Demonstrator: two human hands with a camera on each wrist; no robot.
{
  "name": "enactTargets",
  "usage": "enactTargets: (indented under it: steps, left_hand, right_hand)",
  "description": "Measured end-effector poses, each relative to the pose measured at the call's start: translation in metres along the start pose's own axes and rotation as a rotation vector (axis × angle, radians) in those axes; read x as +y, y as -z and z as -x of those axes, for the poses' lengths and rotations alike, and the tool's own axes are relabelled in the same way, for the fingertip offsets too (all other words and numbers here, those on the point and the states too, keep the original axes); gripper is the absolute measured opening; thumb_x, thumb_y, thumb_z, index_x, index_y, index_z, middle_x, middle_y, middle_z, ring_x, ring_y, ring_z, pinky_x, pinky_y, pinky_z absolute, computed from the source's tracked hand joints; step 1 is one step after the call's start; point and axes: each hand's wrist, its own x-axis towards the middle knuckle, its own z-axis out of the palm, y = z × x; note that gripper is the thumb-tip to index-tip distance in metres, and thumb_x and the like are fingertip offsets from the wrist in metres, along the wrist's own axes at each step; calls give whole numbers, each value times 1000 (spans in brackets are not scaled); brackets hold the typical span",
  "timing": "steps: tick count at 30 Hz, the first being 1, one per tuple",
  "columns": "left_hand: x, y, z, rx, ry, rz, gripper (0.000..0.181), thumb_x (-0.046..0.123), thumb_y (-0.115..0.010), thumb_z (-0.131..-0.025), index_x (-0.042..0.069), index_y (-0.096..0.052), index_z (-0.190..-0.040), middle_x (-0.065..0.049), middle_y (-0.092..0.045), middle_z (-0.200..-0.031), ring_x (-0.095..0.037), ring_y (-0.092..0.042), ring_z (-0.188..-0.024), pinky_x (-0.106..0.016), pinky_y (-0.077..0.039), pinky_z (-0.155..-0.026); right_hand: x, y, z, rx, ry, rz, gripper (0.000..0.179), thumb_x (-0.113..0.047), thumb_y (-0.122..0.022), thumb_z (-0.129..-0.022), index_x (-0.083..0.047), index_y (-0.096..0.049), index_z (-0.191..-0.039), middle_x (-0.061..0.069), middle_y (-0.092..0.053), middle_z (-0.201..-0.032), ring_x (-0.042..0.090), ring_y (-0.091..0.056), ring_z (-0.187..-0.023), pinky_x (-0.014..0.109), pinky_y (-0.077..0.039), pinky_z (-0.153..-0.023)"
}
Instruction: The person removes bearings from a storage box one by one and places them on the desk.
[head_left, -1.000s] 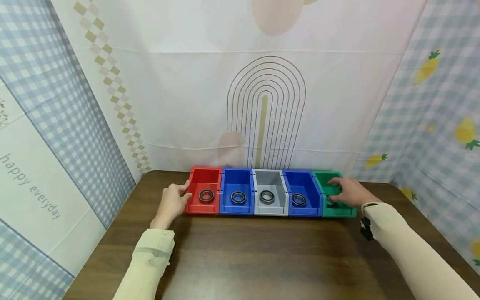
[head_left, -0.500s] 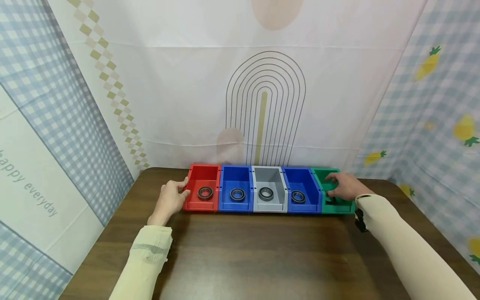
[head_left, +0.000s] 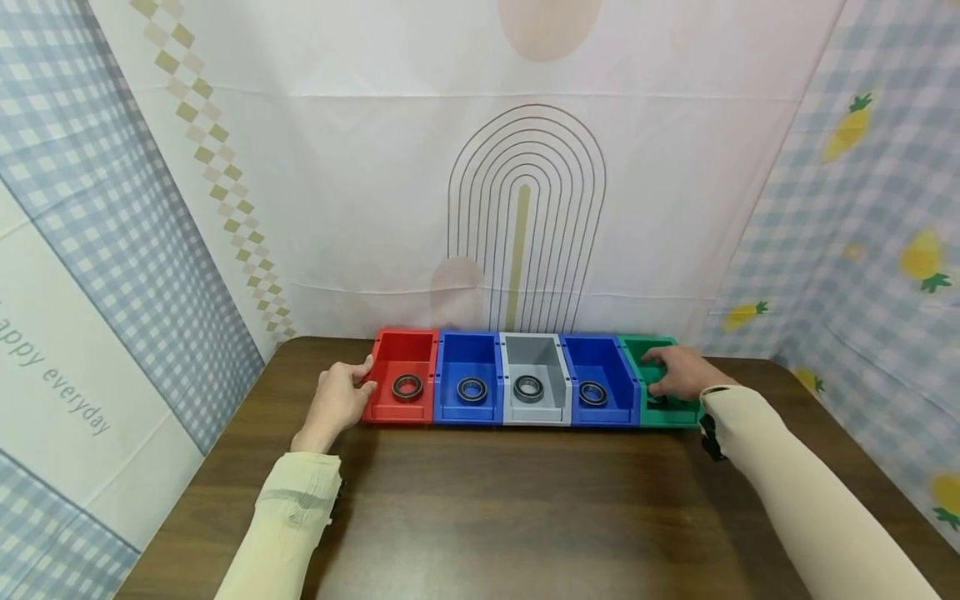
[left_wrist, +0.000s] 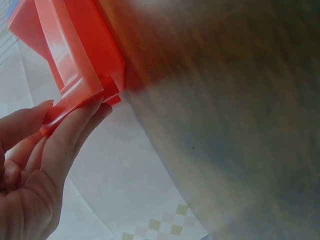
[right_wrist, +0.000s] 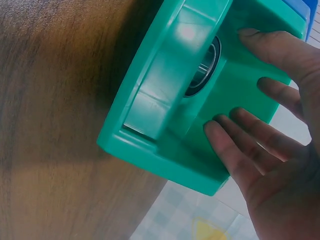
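A red bin (head_left: 397, 412) stands at the left end of a row of joined plastic bins. My left hand (head_left: 335, 402) grips its left side wall, thumb (left_wrist: 35, 117) at the rim and fingers (left_wrist: 70, 132) along the outside. A dark ring bearing (head_left: 407, 387) lies flat in this bin. My right hand (head_left: 681, 372) reaches over the green bin (right_wrist: 150, 115) at the right end. Its fingers are spread and loosely bent, and nothing is between them. In the right wrist view a bearing (right_wrist: 216, 55) lies in the green bin, partly hidden behind the front lip, apart from the fingertips.
Between the end bins stand a blue bin (head_left: 468, 414), a grey bin (head_left: 536, 415) and another blue bin (head_left: 606, 415). Each holds one bearing, such as the one (head_left: 528, 388) in the grey bin. The brown wooden table (head_left: 495, 508) extends in front; a printed cloth (head_left: 360, 183) hangs behind.
My right hand has shifted a little left, farther over the green bin. The left hand keeps its place on the red bin, and the head view has shifted slightly.
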Motion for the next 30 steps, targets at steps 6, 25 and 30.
enactTargets:
  steps: [6,25,30]
  left_hand:
    - [-1,1,1,-1,2,-20,46,7,-62,-99,1,-52,-144,-17,-54,-147,-37,-58,-126,-44,-49,-90]
    - [-2,0,4,-6,18,-12,48,8,-61,-99,3,-50,-145,-17,-52,-148,-40,-54,-133,-49,-48,-97]
    - [-3,0,5,-11,20,-14,48,8,-61,-99,3,-50,-146,-17,-52,-148,-39,-56,-130,-46,-49,-92]
  right_hand:
    - [-2,-4,-4,-17,-12,3,60,-16,-74,-84,5,-57,-137,36,-59,-128,47,-59,-114,56,-53,-86]
    - [-8,-19,-9,-76,-26,29,72,0,-67,-82,18,-39,-146,41,-43,-148,55,-45,-134,55,-48,-98]
    - [-9,-23,-9,-84,-36,38,69,-2,-67,-83,16,-42,-145,40,-47,-145,56,-43,-135,65,-40,-108]
